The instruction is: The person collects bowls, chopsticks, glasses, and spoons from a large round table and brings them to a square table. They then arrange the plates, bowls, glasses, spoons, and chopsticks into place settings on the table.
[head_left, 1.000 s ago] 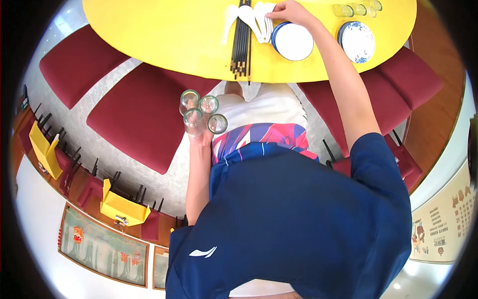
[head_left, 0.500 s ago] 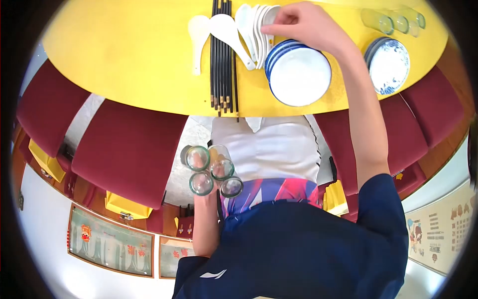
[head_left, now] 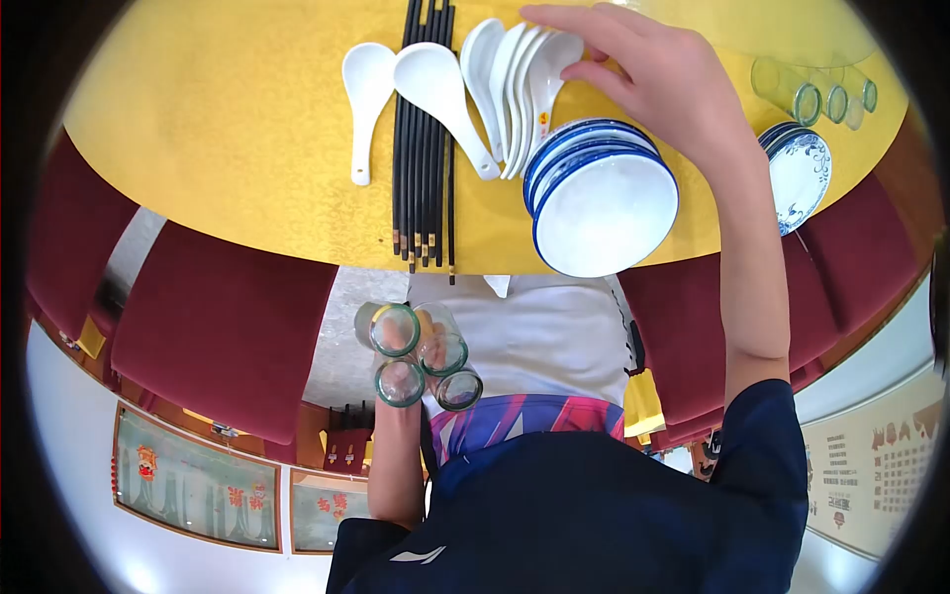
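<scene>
My left hand (head_left: 388, 401) is closed round several clear glasses (head_left: 441, 353), held in a cluster over the gap below the table edge; its fingers show only through the glass. Over the table, my right hand (head_left: 661, 84) has thumb and fingers apart around the bowl end of the rightmost white soup spoon (head_left: 550, 74). Whether it touches that spoon I cannot tell. More white spoons (head_left: 488, 69) lie overlapped to its left. Under my right wrist stands a tilted stack of blue-rimmed white dishes (head_left: 606, 213).
Black chopsticks (head_left: 424, 178) lie side by side, with white spoons (head_left: 366, 99) on and left of them. To the right are clear glasses (head_left: 792, 91) on their sides and blue-patterned dishes (head_left: 800, 178). Maroon chairs (head_left: 223, 327) line the yellow table's (head_left: 218, 129) edge.
My view has shifted, so the tableware appears lower and larger. My right hand has opened its fingers wider beside the spoons. My left hand keeps the glasses in nearly the same place.
</scene>
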